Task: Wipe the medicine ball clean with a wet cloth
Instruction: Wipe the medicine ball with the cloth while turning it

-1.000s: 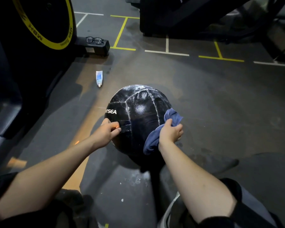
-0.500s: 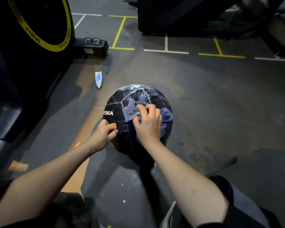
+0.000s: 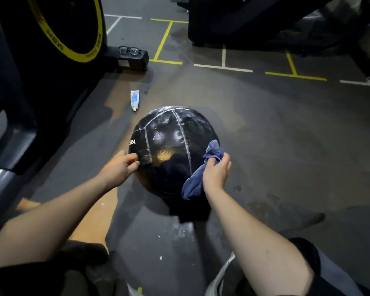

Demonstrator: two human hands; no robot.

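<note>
**On the gym floor: ball braced, cloth at its right flank**

On the dark floor between your knees sits the medicine ball [image 3: 171, 148], black, with pale seams and a wet sheen across its top panels. White residue shows along the far seams, so by my judgement the wipe is only partly done.

Your left hand [image 3: 119, 168] rests against the ball's near-left side, fingertips touching the surface just below the printed letters. The fingers are loosely bent and clamp nothing. This reads as a brace: a round ball will roll away from a wiping push unless something checks it on the opposite side.

Your right hand [image 3: 216, 174] is closed around the blue cloth [image 3: 198, 178], which is bunched in the fist. One end sticks up past the fingers; the other hangs down against the ball's right flank. Cloth touches ball; whether your palm presses through it cannot be told.

The two hands sit apart, one on each side of the ball.

Also noted: a small tube [image 3: 134, 100] lying on the floor beyond the ball, and glasses [image 3: 129, 50] resting on the foot of an exercise machine [image 3: 58, 39].
</note>
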